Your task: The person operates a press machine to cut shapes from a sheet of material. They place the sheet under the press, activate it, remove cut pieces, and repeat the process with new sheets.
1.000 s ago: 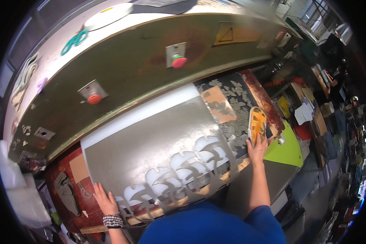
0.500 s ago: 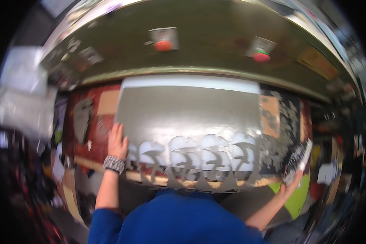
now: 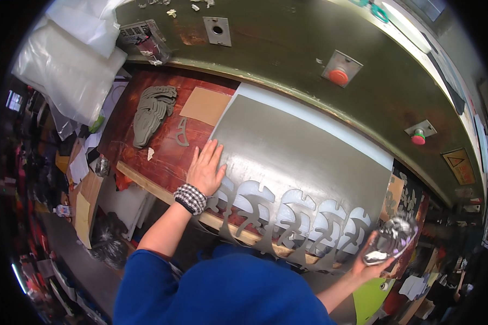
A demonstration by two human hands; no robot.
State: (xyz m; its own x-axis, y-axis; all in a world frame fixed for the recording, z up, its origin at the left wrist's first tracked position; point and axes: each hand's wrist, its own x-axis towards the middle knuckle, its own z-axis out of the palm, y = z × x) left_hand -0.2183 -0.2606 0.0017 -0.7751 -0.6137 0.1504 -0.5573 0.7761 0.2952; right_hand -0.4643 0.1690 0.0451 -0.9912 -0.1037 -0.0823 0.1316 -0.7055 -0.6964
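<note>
The sheet [image 3: 303,143] is grey, the shirt [image 3: 228,292] plain blue, the wristband [image 3: 190,198] black and white (checked), the bench top [image 3: 171,169] mottled red-brown.

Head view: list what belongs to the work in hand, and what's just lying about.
Probably in the job:
grey sheet, left hand at its left edge
dark, blurred object in the right hand
stack of grey cut pieces

Probably just lying about:
translucent plastic sheeting
teal scissor handles
small pale scrap

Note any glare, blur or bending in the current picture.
Head view: glare on the grey sheet beside the left hand; head view: the dark item in the right hand is smeared, perhaps by motion; head view: the green beam bows, corners go black.
</note>
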